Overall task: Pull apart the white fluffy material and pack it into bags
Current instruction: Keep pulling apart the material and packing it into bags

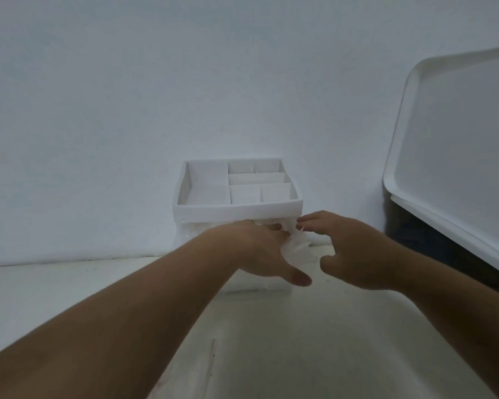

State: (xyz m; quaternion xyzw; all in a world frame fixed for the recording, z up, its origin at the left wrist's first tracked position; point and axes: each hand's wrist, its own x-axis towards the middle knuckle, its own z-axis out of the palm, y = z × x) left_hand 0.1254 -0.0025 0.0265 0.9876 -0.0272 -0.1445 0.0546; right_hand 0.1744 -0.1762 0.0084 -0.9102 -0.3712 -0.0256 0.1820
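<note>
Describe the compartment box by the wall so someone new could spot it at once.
Start at the pale back wall; against it, centre frame, above the white fluffy material, sits the white organizer box. Unlike the large flat tray on the right, it is open-topped and split by dividers into several compartments.

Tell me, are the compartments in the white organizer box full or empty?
Empty: each compartment of the white organizer box shows only bare walls and floor. The fluffy material is in front of it, not inside.
</note>
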